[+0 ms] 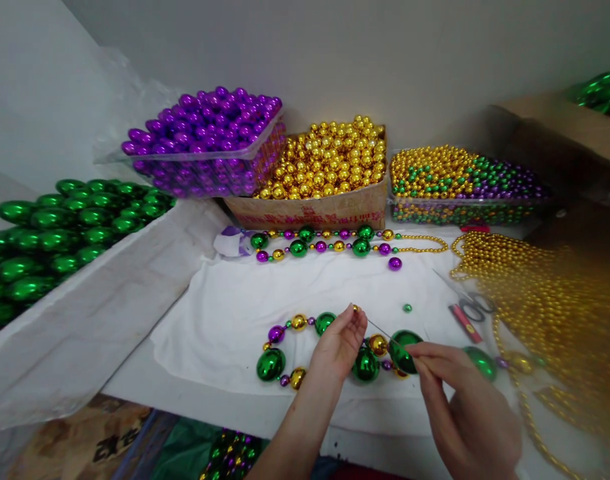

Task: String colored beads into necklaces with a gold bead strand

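Note:
My left hand pinches a small gold bead between its fingertips above the white cloth. With closed fingers, my right hand holds a thin needle, which slants up toward the left fingers. Whether its tip is in the bead cannot be made out. A curved string of large green, gold and purple beads lies under and around both hands, partly hidden by them. Close to my right fingers is a big green bead. A small green bead and a purple bead lie loose on the cloth.
Behind stand a tub of purple beads, a carton of gold beads and a tub of mixed small beads. Green beads fill a white box at left. A finished-looking necklace, scissors and gold bead chains lie around.

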